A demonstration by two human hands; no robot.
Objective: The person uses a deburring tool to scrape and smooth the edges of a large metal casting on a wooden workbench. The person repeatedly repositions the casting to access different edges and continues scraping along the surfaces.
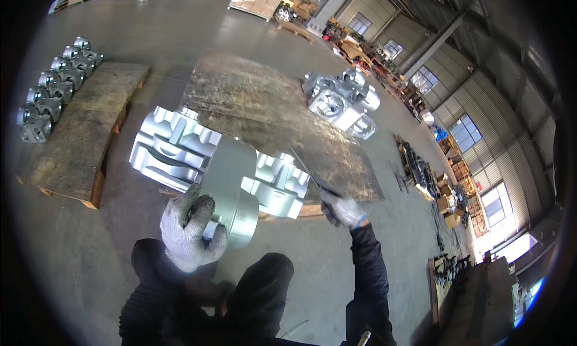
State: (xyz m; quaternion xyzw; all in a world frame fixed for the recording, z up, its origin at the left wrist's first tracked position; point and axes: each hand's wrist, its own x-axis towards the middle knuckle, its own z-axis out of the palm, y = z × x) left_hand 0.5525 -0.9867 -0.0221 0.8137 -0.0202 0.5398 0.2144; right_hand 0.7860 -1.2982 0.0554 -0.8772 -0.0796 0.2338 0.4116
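Observation:
My left hand (pixel 191 229), in a grey-white knit glove with darkened fingertips, curls its fingers on the near round end of a large silvery metal part (pixel 231 171). This part has a flat long body and a thick cylindrical collar. It lies tilted across a row of similar silvery castings (pixel 174 144) at the near edge of a worn wooden board. To the right, my gloved right hand (pixel 342 208) is closed around a slim, dark, file-like tool (pixel 305 167). The tool's thin tip points up and left over the board, apart from the metal part.
The wooden board (pixel 240 99) carries more silvery castings (pixel 342 102) at its far right. On the left, a low wooden pallet (pixel 90 129) bears a row of forked metal parts (pixel 54 93). Pallets of boxes and dark parts (pixel 421 165) line the right side of the grey floor.

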